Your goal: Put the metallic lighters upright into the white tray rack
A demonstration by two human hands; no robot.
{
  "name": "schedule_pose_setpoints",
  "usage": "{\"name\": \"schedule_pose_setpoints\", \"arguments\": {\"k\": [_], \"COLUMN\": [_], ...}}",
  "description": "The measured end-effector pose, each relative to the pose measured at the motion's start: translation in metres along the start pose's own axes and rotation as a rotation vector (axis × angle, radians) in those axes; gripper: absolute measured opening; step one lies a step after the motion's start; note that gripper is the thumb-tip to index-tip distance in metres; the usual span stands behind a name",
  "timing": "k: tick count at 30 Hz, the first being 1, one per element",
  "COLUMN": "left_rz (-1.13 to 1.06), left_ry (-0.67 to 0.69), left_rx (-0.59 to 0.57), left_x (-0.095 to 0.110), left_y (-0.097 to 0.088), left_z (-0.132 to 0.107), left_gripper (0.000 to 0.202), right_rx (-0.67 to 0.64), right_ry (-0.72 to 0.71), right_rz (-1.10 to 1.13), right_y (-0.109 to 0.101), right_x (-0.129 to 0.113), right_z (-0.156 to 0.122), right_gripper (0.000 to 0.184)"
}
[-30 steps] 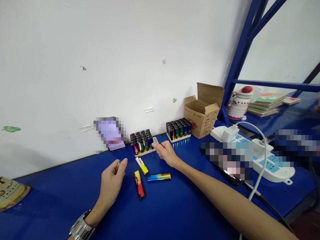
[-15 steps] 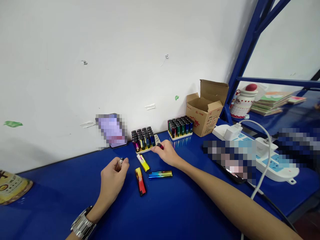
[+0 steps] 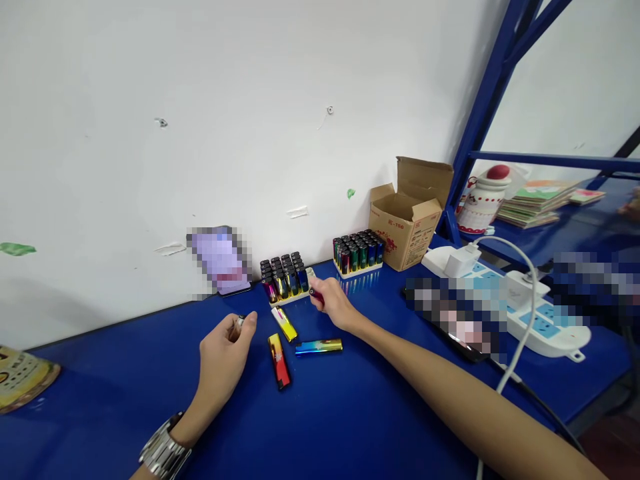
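The left hand [image 3: 223,353] is pinching a small metal lighter part [image 3: 241,323], while the right hand [image 3: 334,303] is gripping a red-ended lighter [image 3: 316,297] just beside a pale tray [image 3: 287,301] packed with upright lighters. Three loose lighters [image 3: 284,324] are lying between the hands on the blue bench [image 3: 150,407], unmoved since a moment ago. A second full tray [image 3: 357,271] is standing nearby.

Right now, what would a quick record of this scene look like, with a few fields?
Left hand: pinching a small metal piece
Right hand: pinching a small red piece, beside a white lighter tray
Loose lighters: yellow lighter, red lighter, blue lighter, on the blue table
Behind: second lighter tray, cardboard box
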State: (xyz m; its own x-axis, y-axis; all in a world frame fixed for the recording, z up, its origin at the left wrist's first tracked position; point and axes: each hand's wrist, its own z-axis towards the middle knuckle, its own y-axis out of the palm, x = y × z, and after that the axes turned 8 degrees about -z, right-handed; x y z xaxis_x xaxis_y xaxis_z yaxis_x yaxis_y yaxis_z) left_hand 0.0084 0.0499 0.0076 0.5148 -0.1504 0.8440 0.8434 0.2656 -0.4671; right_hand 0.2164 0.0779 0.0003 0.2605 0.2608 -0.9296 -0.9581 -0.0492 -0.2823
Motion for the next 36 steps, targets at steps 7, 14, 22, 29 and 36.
{"name": "schedule_pose_setpoints", "arguments": {"k": [7, 14, 22, 29, 36], "left_rz": [0.019, 0.016, 0.04, 0.03, 0.039], "left_ry": [-0.014, -0.012, -0.011, -0.021, -0.01], "left_rx": [-0.016, -0.022, -0.008, -0.015, -0.018], "left_x": [0.001, 0.001, 0.004, 0.005, 0.005], "left_y": [0.0, 0.0, 0.0, 0.0, 0.0], "left_z": [0.001, 0.0, 0.0, 0.0, 0.0], "left_gripper": [0.047, 0.047, 0.046, 0.046, 0.045], "right_rx": [0.084, 0.149, 0.185, 0.16, 0.131], "right_ry": [0.171, 0.143, 0.159, 0.174, 0.163], "right_rz": [0.176, 0.202, 0.232, 0.36, 0.443], "right_y": [0.001, 0.004, 0.006, 0.006, 0.004], "right_x": [-0.005, 0.006, 0.014, 0.007, 0.007], "right_z": [0.005, 0.009, 0.011, 0.009, 0.009], "right_gripper": [0.04, 0.042, 0.039, 0.045, 0.045]}}
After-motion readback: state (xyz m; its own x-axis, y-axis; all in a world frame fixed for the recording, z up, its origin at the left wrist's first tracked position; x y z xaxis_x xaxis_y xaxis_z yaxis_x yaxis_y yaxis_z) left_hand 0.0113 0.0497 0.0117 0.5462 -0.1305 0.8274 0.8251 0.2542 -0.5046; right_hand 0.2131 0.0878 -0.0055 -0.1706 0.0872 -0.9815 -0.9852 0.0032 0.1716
